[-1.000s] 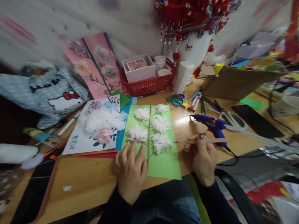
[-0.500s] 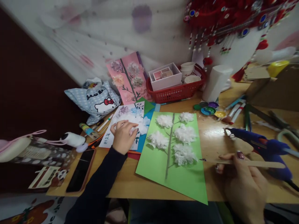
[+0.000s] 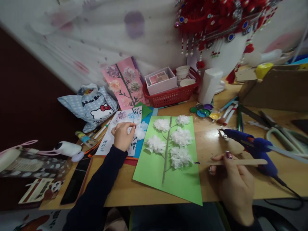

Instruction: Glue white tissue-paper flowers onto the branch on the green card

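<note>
My left hand [image 3: 123, 136] is over a white sheet with printed flowers [image 3: 106, 143], its thumb and fingers pinched at the edge of some thin white tissue [image 3: 140, 131]. In my right hand [image 3: 234, 179] is a flat wooden stick [image 3: 252, 162], held level between thumb and fingers, its dark tip near the right edge of a green card [image 3: 154, 175]. The card carries several crumpled white paper flowers [image 3: 181, 136] along a painted grey stem [image 3: 166, 154]. Just beyond my right hand lies a blue glue gun [image 3: 240, 137].
Behind the cards stand a pink flower card [image 3: 122, 83], a red basket [image 3: 168, 96] and a white roll [image 3: 209, 86]. Paint pots [image 3: 203, 112], markers [image 3: 231, 113] and scissors [image 3: 286, 134] lie to the right. A phone [image 3: 76, 180] and a patterned bag [image 3: 96, 104] are at left.
The view has shifted to the right, so most things appear further left. My left hand's fingers have drawn closer together at the tissue. The stick is still in my right hand.
</note>
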A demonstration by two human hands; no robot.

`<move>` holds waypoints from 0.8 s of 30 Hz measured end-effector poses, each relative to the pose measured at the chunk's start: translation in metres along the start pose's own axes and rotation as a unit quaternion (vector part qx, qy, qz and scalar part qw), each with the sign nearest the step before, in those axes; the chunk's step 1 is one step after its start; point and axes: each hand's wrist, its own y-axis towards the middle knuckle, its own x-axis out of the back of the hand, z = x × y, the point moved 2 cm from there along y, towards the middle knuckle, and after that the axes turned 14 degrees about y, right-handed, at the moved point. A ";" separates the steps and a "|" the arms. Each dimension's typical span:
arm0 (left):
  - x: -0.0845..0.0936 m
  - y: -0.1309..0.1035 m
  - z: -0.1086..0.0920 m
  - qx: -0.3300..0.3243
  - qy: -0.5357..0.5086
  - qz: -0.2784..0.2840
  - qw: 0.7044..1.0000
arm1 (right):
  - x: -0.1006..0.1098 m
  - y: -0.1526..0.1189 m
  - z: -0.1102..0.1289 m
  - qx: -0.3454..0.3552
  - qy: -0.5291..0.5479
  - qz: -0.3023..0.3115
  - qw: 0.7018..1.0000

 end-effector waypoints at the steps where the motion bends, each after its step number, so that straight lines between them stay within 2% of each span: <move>1: 0.006 -0.003 -0.001 0.001 -0.056 0.021 0.998 | 0.001 0.001 -0.002 -0.005 0.002 0.000 1.000; 4: 0.021 -0.024 -0.017 -0.042 -0.193 0.127 0.972 | 0.005 0.002 -0.007 -0.013 0.006 -0.004 1.000; 7: 0.027 -0.051 -0.041 -0.102 -0.244 0.197 0.944 | 0.007 0.000 -0.008 0.010 0.004 0.006 1.000; 10: 0.024 -0.066 -0.057 -0.137 -0.250 0.189 0.940 | 0.007 -0.003 -0.007 0.023 -0.006 0.021 0.999; 12: 0.017 -0.066 -0.058 -0.125 -0.230 0.163 0.951 | 0.007 -0.004 -0.006 0.026 -0.014 0.025 0.999; 16: 0.000 -0.055 -0.039 -0.043 -0.170 0.135 0.975 | 0.008 -0.003 -0.005 0.026 -0.023 0.031 0.999; 19: -0.002 -0.051 -0.022 -0.002 -0.147 0.126 0.981 | 0.009 -0.002 -0.005 0.027 -0.015 0.038 0.999; 22: 0.005 -0.056 -0.021 0.009 -0.179 0.161 0.971 | 0.009 -0.003 -0.005 0.033 -0.020 0.043 0.998; 24: 0.012 -0.063 -0.034 -0.032 -0.226 0.213 0.950 | 0.009 -0.004 -0.005 0.037 -0.037 0.047 0.998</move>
